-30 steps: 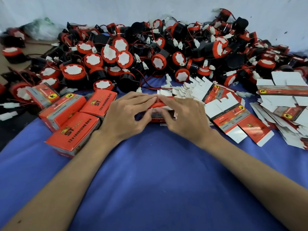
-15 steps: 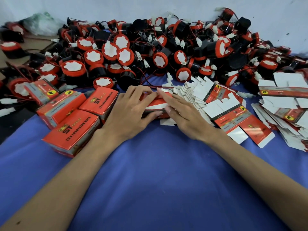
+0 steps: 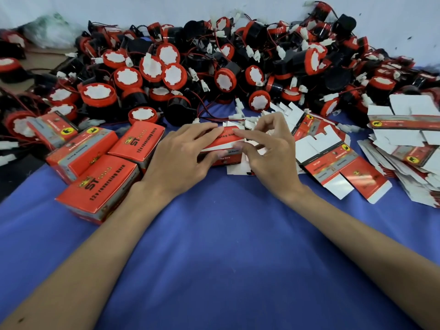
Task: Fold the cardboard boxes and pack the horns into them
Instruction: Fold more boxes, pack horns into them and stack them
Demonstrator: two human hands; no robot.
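A small red cardboard box stands on the blue cloth at the centre, its red-and-white lid flap partly raised. My left hand grips the box from the left, fingers over its top and thumb on its front. My right hand touches the flap's right end with its fingertips, thumb and forefinger pinched. Behind them lies a big heap of red-and-black horns with white connectors. Flat unfolded boxes spread out to the right. What is inside the held box is hidden.
Several closed red boxes stand in a cluster at the left. A second stack of flat boxes lies at the far right. The blue cloth reaches toward me. A white wall rises behind the heap.
Both hands and the box have shifted slightly away from me. The right hand has lifted from lying flat beside the box to fingertips pinching at the flap.
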